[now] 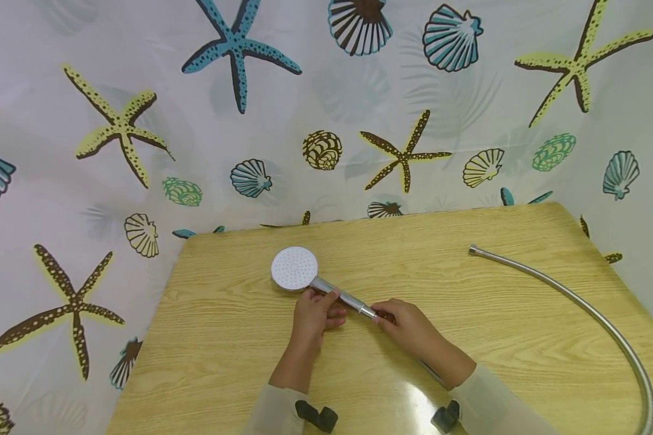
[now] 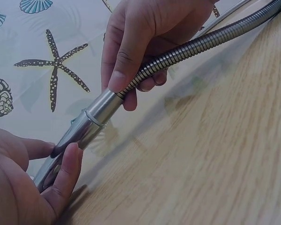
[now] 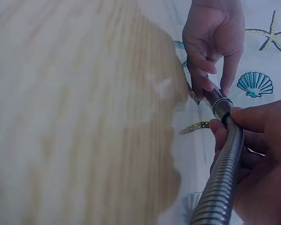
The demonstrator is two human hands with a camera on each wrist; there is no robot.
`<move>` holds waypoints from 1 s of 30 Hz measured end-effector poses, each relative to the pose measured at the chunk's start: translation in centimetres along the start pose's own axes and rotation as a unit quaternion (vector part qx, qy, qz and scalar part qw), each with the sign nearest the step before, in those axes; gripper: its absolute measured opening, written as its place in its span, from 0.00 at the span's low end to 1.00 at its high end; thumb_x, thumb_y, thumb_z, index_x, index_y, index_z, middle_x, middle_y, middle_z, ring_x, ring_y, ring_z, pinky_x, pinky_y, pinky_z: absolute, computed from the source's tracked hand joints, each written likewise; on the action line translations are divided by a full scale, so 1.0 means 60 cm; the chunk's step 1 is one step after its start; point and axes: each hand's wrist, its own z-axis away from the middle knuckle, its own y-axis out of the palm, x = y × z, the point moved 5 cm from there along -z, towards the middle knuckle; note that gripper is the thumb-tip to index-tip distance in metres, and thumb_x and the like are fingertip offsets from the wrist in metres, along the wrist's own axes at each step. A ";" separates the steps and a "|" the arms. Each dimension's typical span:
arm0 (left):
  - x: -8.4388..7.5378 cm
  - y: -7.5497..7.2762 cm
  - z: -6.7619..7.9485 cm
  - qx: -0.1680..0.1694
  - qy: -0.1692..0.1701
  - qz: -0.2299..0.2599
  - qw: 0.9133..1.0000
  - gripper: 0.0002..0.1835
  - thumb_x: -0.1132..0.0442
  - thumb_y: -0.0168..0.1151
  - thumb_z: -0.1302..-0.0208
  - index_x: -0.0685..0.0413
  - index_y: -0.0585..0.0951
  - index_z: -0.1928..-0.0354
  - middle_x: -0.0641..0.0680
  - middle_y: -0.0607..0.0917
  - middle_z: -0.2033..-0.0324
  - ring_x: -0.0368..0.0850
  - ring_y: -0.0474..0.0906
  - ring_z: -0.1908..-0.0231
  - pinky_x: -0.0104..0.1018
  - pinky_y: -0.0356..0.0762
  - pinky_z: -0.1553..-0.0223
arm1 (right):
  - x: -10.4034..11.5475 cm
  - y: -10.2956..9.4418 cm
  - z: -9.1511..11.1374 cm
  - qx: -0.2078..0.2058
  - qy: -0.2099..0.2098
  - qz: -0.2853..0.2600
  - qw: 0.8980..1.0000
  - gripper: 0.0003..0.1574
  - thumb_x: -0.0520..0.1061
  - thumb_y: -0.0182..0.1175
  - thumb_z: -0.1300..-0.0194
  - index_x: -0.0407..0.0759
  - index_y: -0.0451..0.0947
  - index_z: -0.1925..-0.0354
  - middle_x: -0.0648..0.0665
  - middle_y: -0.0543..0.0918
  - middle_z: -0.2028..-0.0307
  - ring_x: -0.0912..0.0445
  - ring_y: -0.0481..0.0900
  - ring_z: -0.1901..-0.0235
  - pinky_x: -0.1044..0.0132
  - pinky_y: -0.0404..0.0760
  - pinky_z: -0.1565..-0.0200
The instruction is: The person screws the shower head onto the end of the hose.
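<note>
A shower head (image 1: 294, 269) with a round white spray face and a chrome handle (image 2: 65, 145) is held above the table, face up. My left hand (image 1: 314, 317) grips the handle between thumb and fingers, below the spray face. At the handle's lower end, my right hand (image 1: 408, 326) pinches the metal collar where a ribbed metal hose (image 2: 187, 52) meets the handle. In the right wrist view the collar (image 3: 222, 108) sits against the handle end, and the hose runs back past the right palm. Whether the joint is tight cannot be seen.
The hose's other stretch (image 1: 593, 311) curves over the right of the wooden table (image 1: 223, 362), its free end fitting (image 1: 473, 249) near the back. A white curtain (image 1: 305, 90) printed with shells and starfish stands behind and at both sides.
</note>
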 end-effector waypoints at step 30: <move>0.002 -0.009 -0.001 -0.005 -0.029 -0.083 0.996 0.29 0.54 0.67 0.31 0.63 0.64 0.43 0.54 0.76 0.70 0.39 0.78 0.84 0.29 0.84 0.80 | -0.003 0.001 0.001 -0.008 0.036 0.001 0.999 0.19 0.43 0.60 0.27 0.37 0.80 0.41 0.48 0.84 0.56 0.61 0.75 0.63 0.74 0.78 0.63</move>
